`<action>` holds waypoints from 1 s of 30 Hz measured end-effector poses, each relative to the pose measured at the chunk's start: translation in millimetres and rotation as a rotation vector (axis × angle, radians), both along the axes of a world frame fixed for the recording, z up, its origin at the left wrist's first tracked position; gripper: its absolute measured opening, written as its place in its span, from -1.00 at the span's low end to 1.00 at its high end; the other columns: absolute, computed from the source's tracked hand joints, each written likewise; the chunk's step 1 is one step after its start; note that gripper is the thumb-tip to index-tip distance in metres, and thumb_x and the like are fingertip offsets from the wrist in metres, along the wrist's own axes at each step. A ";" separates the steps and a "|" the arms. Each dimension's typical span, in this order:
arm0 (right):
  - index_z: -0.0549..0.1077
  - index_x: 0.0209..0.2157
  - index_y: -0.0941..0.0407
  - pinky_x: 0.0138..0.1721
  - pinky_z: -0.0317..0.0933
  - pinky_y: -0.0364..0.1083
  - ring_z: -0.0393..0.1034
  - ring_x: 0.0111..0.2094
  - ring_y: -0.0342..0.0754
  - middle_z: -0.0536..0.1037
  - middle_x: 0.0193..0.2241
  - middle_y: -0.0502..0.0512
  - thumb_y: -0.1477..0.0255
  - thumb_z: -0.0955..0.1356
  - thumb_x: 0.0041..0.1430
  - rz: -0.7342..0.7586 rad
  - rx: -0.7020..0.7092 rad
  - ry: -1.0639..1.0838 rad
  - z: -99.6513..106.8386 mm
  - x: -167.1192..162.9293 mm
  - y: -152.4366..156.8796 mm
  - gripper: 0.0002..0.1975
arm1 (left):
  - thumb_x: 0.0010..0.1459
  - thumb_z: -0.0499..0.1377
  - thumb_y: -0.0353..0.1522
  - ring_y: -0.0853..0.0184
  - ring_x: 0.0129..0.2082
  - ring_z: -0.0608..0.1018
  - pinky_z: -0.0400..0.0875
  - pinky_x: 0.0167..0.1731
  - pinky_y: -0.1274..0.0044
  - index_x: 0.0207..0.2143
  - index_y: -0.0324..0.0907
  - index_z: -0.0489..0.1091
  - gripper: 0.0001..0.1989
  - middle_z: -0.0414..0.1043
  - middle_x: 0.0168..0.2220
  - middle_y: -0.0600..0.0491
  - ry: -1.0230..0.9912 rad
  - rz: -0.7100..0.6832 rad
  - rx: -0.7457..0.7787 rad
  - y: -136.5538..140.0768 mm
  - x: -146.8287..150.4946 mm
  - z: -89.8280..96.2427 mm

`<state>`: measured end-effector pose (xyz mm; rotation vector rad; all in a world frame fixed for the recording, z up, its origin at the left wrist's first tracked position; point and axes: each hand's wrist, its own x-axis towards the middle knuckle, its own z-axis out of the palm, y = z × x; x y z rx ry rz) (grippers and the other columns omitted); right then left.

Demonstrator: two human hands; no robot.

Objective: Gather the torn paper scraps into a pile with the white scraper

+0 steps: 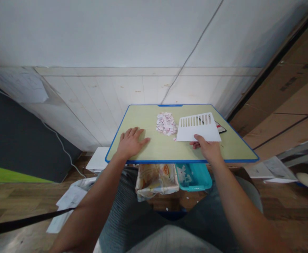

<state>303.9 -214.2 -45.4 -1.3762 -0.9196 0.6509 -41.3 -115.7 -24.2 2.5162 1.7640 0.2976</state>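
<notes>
My left hand (130, 143) lies flat near the left side of the table (148, 151), palm down with its fingers apart. Between thumb and fingers, my right hand (208, 146) grips the near edge of a white card with a row of slots (196, 133). This card is held over the right half of the table. Just left of it sits a heap of small pinkish-white paper scraps (166, 123), with a stray scrap by the card's lower left corner. Partly hidden behind the card is a flat dark-edged object (222, 129) with a red mark.
Under the table's near edge are a lined box (157, 189) and a turquoise basket (196, 188) with white bits inside. A white wall (117, 38) stands behind the table. Large cardboard boxes (277, 95) rise at the right. Papers (72, 196) lie low at the left.
</notes>
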 end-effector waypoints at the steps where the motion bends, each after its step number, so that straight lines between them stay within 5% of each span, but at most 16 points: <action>1: 0.55 -0.29 0.01 -0.51 0.48 0.04 0.50 -0.61 0.06 0.69 -0.53 0.10 0.00 0.59 0.03 -0.007 0.001 -0.004 0.6 -0.4 -0.7 -0.58 | 0.62 0.12 0.09 -0.13 0.72 0.28 0.18 0.64 -0.08 0.61 0.01 0.40 -0.31 0.27 0.71 -0.18 -0.003 0.003 -0.003 0.2 -0.1 1.0; 9: 0.49 -0.49 -0.04 -0.56 0.43 0.02 0.40 -0.63 0.04 0.59 -0.64 0.04 0.16 0.50 0.02 -0.058 -0.050 -0.045 13.8 -1.7 -10.6 -0.78 | 0.50 0.23 0.05 -0.16 0.50 0.55 0.37 0.55 -0.01 0.38 -0.05 0.63 -0.40 0.58 0.47 -0.22 -0.048 0.002 -0.001 27.0 1.9 9.9; 21: 0.55 -0.58 -0.04 -0.40 0.55 0.09 0.52 -0.53 0.12 0.62 -0.59 0.10 0.10 0.55 0.23 0.049 -0.085 -0.207 22.8 16.5 -30.9 -0.61 | 0.39 0.26 -0.01 -0.25 0.47 0.56 0.42 0.52 -0.03 0.36 -0.18 0.64 -0.34 0.59 0.45 -0.31 -0.092 -0.009 -0.010 110.5 17.6 11.9; 30: 0.47 -0.67 -0.07 -0.30 0.59 0.06 0.51 -0.52 0.08 0.54 -0.64 0.05 0.06 0.58 0.28 0.095 -0.141 -0.311 31.0 30.9 -51.9 -0.48 | 0.40 0.25 -0.06 -0.18 0.45 0.54 0.35 0.60 -0.01 0.26 -0.18 0.66 -0.45 0.61 0.37 -0.27 -0.215 -0.029 0.056 112.4 18.0 -7.9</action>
